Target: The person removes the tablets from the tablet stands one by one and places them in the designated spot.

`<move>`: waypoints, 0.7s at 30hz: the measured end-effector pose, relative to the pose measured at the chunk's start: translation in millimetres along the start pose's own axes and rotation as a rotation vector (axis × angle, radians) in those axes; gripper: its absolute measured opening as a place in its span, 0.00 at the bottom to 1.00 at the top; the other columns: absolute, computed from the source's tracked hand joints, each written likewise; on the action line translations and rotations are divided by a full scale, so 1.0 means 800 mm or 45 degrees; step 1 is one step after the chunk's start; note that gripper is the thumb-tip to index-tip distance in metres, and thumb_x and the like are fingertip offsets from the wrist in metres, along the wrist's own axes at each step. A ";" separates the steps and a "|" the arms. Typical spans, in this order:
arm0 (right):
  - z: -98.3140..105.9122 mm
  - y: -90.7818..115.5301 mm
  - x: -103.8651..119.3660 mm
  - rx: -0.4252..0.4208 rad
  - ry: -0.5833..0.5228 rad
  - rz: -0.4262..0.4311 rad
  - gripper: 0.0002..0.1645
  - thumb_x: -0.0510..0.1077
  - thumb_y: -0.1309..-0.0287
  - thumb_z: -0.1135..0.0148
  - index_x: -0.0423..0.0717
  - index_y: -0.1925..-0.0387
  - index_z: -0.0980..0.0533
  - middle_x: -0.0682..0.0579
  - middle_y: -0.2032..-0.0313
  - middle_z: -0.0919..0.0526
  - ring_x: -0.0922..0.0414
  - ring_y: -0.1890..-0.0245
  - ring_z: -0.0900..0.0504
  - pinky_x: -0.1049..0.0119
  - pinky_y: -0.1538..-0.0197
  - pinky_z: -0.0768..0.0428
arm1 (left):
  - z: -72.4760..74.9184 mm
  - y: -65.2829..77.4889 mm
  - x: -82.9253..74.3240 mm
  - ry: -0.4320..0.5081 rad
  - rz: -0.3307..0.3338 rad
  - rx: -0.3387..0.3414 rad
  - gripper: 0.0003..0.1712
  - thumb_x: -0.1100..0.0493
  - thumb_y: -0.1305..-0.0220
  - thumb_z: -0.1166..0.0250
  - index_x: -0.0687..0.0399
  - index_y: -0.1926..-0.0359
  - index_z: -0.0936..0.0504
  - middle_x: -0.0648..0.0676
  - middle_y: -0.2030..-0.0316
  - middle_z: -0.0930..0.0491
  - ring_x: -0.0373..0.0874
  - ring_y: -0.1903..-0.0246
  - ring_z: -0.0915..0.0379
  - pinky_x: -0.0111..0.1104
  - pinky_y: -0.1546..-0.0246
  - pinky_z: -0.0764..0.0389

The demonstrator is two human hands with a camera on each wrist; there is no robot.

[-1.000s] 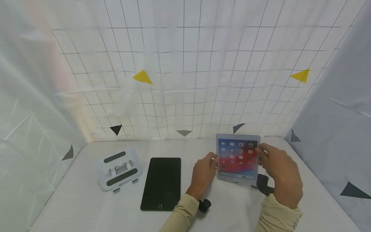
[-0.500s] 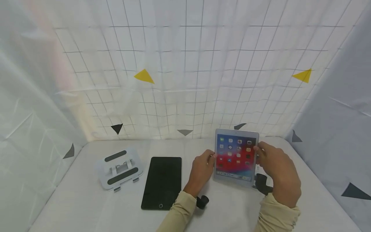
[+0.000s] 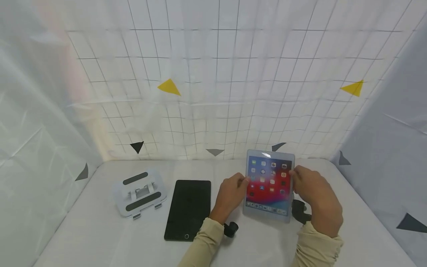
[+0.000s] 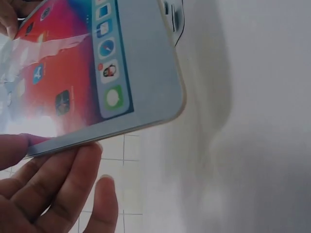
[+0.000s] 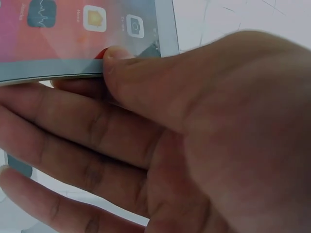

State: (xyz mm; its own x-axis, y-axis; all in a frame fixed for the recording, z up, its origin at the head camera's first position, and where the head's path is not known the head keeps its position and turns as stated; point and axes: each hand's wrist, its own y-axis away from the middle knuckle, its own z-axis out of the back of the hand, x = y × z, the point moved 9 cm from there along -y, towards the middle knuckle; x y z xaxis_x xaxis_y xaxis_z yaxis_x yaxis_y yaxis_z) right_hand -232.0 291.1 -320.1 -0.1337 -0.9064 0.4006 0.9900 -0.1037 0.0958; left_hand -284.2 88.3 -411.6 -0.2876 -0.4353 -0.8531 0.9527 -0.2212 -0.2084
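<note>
A white-framed tablet with a lit-looking screen of app icons is held between both hands, tilted up over the right side of the table. My left hand pinches its left edge, thumb on the front and fingers behind, as the left wrist view shows. On the opposite edge, my right hand grips with the thumb over the frame and fingers beneath. Part of a metal-and-grey piece peeks out past the tablet's bottom edge in the left wrist view; the rest is hidden behind the tablet.
A black tablet lies flat left of my left forearm. Further left is a pale folding stand with two dark strips and small front hooks. Black devices sit at my wrists. A white gridded sheet hangs behind the table.
Both hands have moved the white tablet slightly left. It first rose a little, then its lower edge came nearer to me. The black tablet and folding stand stay in place.
</note>
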 end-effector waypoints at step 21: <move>-0.028 -0.023 0.003 0.136 -0.017 -0.015 0.19 0.46 0.27 0.50 0.30 0.53 0.29 0.46 0.73 0.23 0.49 0.70 0.23 0.47 0.59 0.22 | 0.015 -0.001 0.015 -0.030 0.052 0.118 0.12 0.45 0.29 0.42 0.45 0.58 0.19 0.41 0.75 0.21 0.37 0.78 0.25 0.34 0.73 0.24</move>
State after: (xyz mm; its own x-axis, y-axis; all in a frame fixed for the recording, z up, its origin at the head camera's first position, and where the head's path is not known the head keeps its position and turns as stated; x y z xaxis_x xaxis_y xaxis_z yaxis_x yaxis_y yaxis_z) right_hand -249.4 281.9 -341.6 -0.1468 -0.8999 0.4107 0.9780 -0.0697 0.1968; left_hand -289.9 73.1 -416.0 -0.2517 -0.4658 -0.8484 0.9509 -0.2822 -0.1272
